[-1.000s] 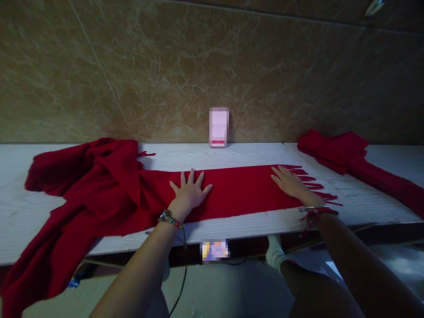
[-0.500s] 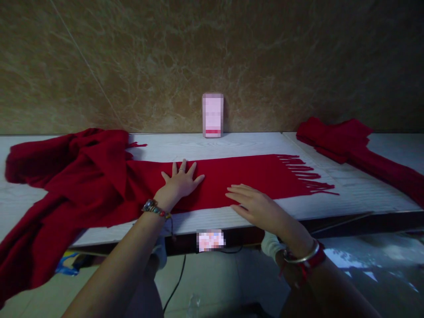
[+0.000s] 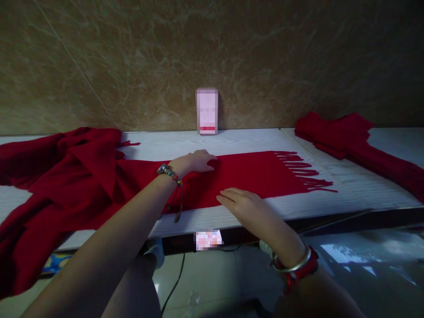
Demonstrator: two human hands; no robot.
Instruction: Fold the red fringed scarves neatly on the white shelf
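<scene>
A red fringed scarf lies flat along a white wood-grain tabletop, its tassels spread toward the right. My left hand rests at the scarf's far edge, thumb apart from the fingers, wearing a beaded bracelet. At the near edge, my right hand lies palm down with fingers stretched out and close together; a silver bangle and red cord circle that wrist. On the left, the scarf runs into a loose heap of red cloth that hangs over the front edge.
A phone with a blurred screen leans against the brown marbled wall. More folded red cloth lies at the back right. Below the table edge are a small blurred bright patch, a black cable and the tiled floor.
My left hand has moved from the middle of the scarf to its far edge, with its fingers less spread. My right hand has shifted slightly left. The view has moved a little.
</scene>
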